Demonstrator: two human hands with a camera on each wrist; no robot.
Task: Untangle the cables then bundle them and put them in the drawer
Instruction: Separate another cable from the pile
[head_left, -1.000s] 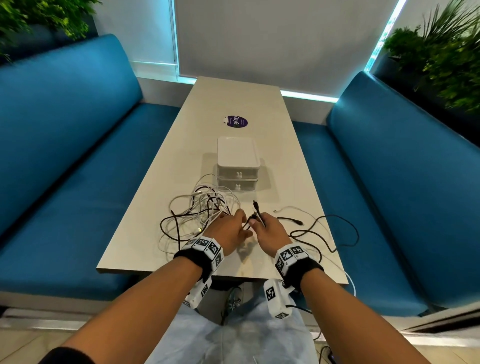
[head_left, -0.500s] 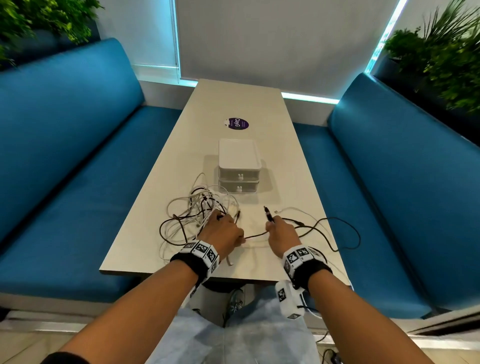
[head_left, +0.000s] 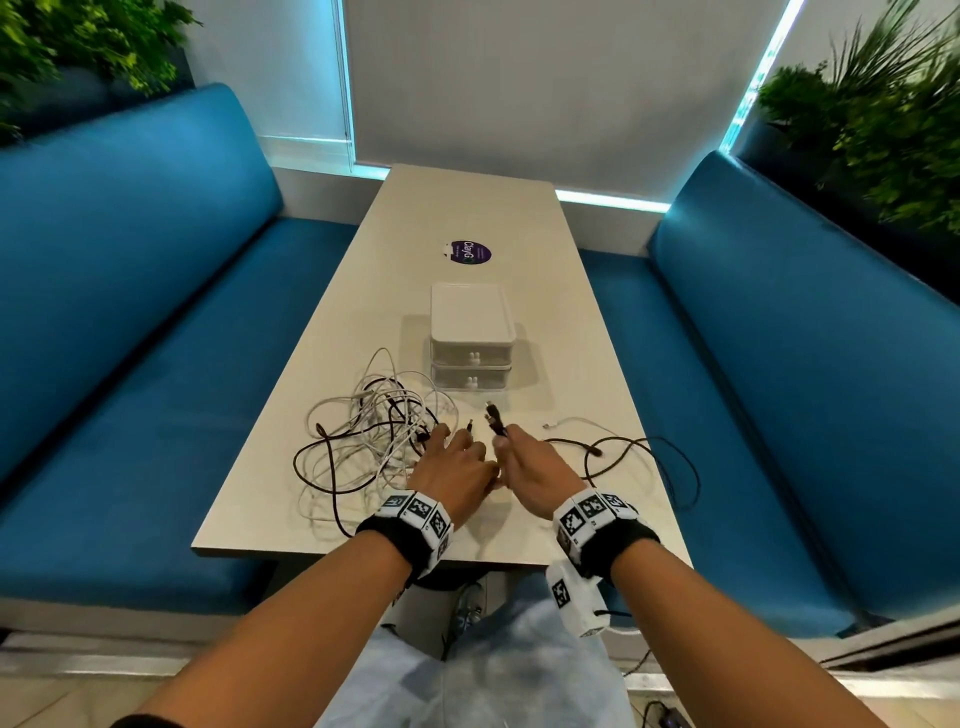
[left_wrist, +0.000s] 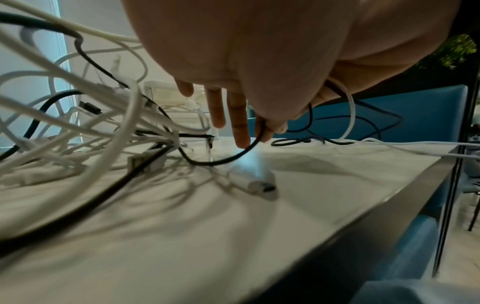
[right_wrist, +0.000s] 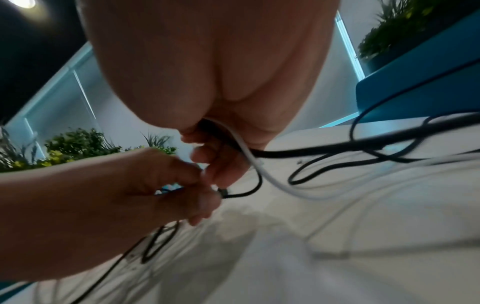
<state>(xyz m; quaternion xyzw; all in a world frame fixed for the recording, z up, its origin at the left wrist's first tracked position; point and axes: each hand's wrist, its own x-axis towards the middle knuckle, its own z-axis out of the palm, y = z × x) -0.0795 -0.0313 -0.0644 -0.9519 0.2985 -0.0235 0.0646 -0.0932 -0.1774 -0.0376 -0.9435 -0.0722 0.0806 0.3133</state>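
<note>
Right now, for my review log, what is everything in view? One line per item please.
Table: one, beige, between the benches.
Benches: two, blue, one on each side of the table.
Drawer unit: one, white, two drawers, both closed, mid-table.
Sticker: one, purple, round, beyond the drawer unit.
White cables: several, in a tangle left of the hands.
Black cables: at least two, looped right of the hands and through the tangle.
Plants: green, behind both benches.
Wristbands: two, black with white markers.
Left hand: pinches a black cable; other fingers extended.
Right hand: grips black cable ends and a white cable.
</note>
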